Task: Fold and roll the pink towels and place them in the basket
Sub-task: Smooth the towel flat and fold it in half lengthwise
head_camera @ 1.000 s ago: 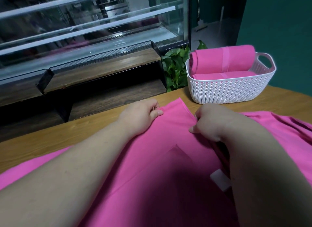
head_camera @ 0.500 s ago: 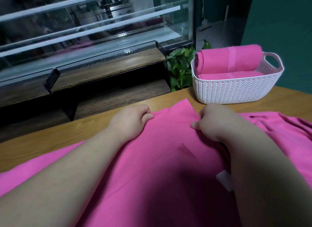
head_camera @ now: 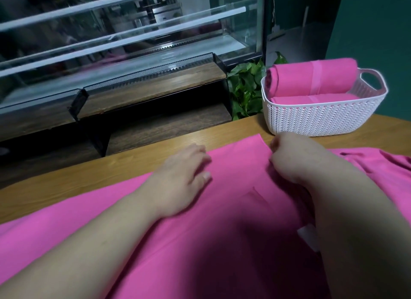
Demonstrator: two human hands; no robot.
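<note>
Towel [head_camera: 235, 172] edge pinched by curled right hand [head_camera: 289, 158] — left hand [head_camera: 180, 178] rests flat on it.

Pink towel [head_camera: 222, 221] flat across the table; two rolled towels [head_camera: 311, 78] in white basket [head_camera: 322, 118].

Dim room, glass case [head_camera: 133, 31], teal wall [head_camera: 378, 20]

No legible text, brand or number before you; white tag [head_camera: 308, 236] on your pink towel [head_camera: 222, 209] too blurred.
</note>
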